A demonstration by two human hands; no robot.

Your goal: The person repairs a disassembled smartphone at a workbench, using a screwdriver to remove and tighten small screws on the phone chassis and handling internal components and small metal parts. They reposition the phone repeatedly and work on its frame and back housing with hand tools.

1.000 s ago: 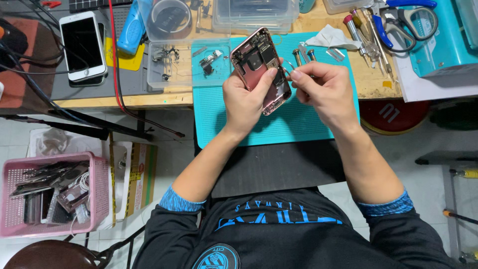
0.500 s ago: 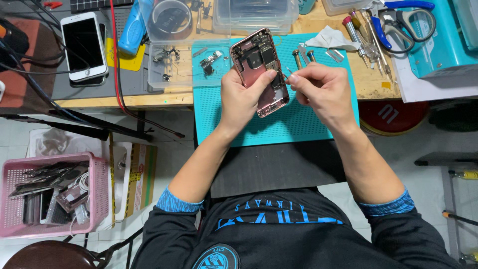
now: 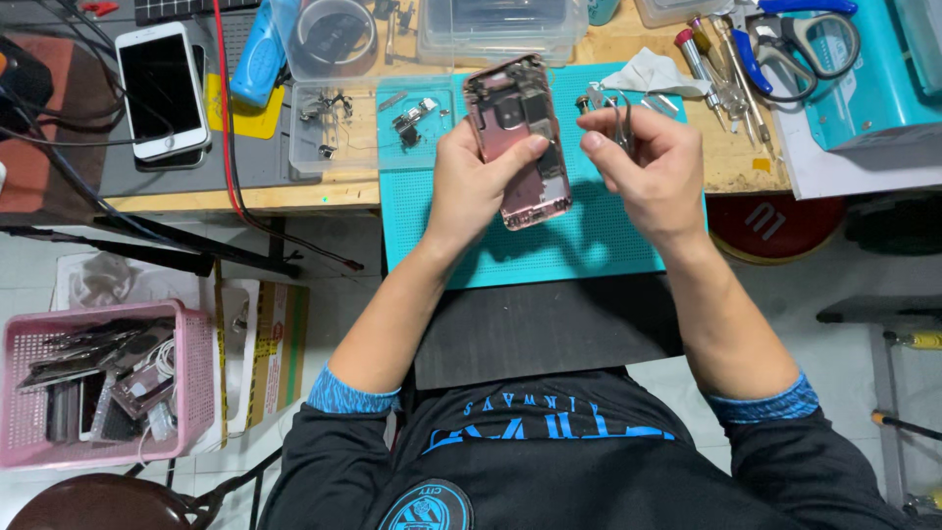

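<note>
Black top, blue lettering and round crest; sleeves pushed up, blue patterned cuffs.

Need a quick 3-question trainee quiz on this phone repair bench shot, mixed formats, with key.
1. True or false: the left hand holds the opened pink phone housing over the teal work mat.
2. Which tool does the right hand hold? A) blue-handled scissors B) tweezers C) screwdriver
3. Fill in: the white smartphone lies screen-up on the person's ___ side of the bench.

Key: 1 true; 2 B; 3 left.
</note>
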